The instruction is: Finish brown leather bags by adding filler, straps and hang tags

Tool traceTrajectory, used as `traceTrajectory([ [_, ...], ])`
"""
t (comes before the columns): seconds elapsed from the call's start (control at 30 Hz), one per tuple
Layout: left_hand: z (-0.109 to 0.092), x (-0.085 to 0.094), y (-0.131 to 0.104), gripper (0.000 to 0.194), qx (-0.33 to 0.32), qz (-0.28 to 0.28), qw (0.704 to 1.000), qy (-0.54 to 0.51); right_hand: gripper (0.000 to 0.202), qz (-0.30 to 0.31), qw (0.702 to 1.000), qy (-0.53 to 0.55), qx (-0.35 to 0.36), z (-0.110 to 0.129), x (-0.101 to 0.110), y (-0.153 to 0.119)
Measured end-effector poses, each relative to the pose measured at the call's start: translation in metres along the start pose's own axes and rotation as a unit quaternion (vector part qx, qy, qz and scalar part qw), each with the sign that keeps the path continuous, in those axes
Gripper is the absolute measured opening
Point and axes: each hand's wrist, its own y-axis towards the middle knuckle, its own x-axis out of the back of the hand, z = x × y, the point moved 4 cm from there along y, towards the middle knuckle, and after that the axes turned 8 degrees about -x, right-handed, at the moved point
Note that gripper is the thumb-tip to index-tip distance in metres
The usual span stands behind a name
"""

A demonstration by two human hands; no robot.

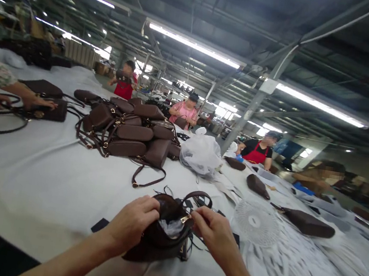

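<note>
Holding a dark handbag's mouth from both sides

The dark handbag (pixel 154 251) is on the bench (pixel 56 197) between the two hands, at 3 o'clock from the left fingers and 9 o'clock from the right. The left hand (pixel 131 220) pinches the near-left rim; the right hand (pixel 216 234) closes its fingers on the opposite edge—whether on zip tape or leather, I cannot tell. The gold zip pull (pixel 185 218) is just beside the right fingertips at 9 o'clock, so the right hand is nearer; its long axis slants roughly from 2 to 8 o'clock.

The bag's mouth gapes upward, showing pale stuffing (pixel 172 228) inside. Its handle (pixel 204 194) arches at 1 o'clock. A heap of brown bags (pixel 134 133) is at 11 o'clock, and a crumpled clear plastic bag (pixel 202 154) at 1 o'clock—its contents unclear. At 10 o'clock, a co-worker's hand (pixel 37 104) touches another brown bag (pixel 58 111).
</note>
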Motion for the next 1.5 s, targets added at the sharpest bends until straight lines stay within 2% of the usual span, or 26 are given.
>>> traceTrajectory([
  [0.1,-0.002,-0.003,0.000,0.026,-0.022,0.022,0.999,-0.010,0.031,-0.029,0.998,-0.056,-0.023,0.004,-0.007,0.007],
  [0.27,-0.011,0.001,-0.005,0.030,-0.032,0.023,0.999,-0.034,0.027,-0.090,0.976,-0.196,-0.018,0.029,-0.035,0.017],
  [0.37,-0.014,0.002,-0.008,0.031,-0.027,0.006,0.999,-0.036,0.019,-0.115,0.969,-0.216,-0.015,0.036,-0.042,0.018],
  [0.47,-0.012,0.002,-0.009,0.036,-0.029,-0.020,0.998,-0.055,0.021,-0.105,0.976,-0.191,-0.015,0.039,-0.045,0.016],
  [0.57,-0.008,-0.001,-0.011,0.036,-0.050,-0.019,0.993,-0.106,0.019,-0.069,0.994,-0.082,-0.014,0.040,-0.052,0.015],
  [0.63,-0.003,-0.004,-0.014,0.033,-0.056,-0.028,0.988,-0.138,0.014,-0.026,0.997,0.066,-0.018,0.041,-0.060,0.018],
  [0.73,0.009,-0.007,-0.020,0.025,-0.036,-0.076,0.983,-0.165,0.013,0.053,0.955,0.283,-0.074,0.039,-0.075,0.023],
  [0.8,0.017,-0.010,-0.025,0.019,0.003,-0.115,0.978,-0.172,0.015,0.072,0.939,0.327,-0.085,0.041,-0.080,0.021],
  [0.87,0.022,-0.012,-0.030,0.021,0.045,-0.145,0.973,-0.175,0.014,0.037,0.961,0.272,-0.041,0.048,-0.077,0.016],
  [0.93,0.022,-0.014,-0.032,0.027,0.069,-0.155,0.970,-0.173,0.014,-0.027,0.985,0.171,0.015,0.058,-0.072,0.009],
  [1.03,0.020,-0.013,-0.035,0.033,0.084,-0.169,0.969,-0.161,0.014,-0.097,0.992,0.073,0.023,0.067,-0.070,0.001],
  [1.17,0.023,-0.013,-0.033,0.035,0.119,-0.203,0.961,-0.143,0.009,-0.110,0.990,0.088,0.000,0.072,-0.075,-0.002],
  [1.27,0.028,-0.014,-0.030,0.026,0.151,-0.231,0.951,-0.141,0.009,-0.080,0.991,0.090,0.065,0.074,-0.072,-0.008],
  [1.33,0.030,-0.016,-0.029,0.021,0.157,-0.239,0.948,-0.139,0.011,-0.064,0.984,0.103,0.127,0.066,-0.062,-0.014],
  [1.37,0.031,-0.016,-0.029,0.021,0.154,-0.240,0.949,-0.133,0.014,-0.076,0.980,0.119,0.142,0.056,-0.054,-0.016],
  [1.4,0.031,-0.017,-0.030,0.022,0.150,-0.241,0.951,-0.124,0.017,-0.100,0.976,0.135,0.141,0.042,-0.044,-0.016],
  [1.47,0.031,-0.016,-0.031,0.026,0.145,-0.253,0.952,-0.097,0.020,-0.167,0.970,0.152,0.092,0.004,-0.024,-0.012],
  [1.5,0.030,-0.015,-0.032,0.027,0.143,-0.261,0.951,-0.081,0.025,-0.166,0.972,0.150,0.075,-0.014,-0.018,-0.008],
])
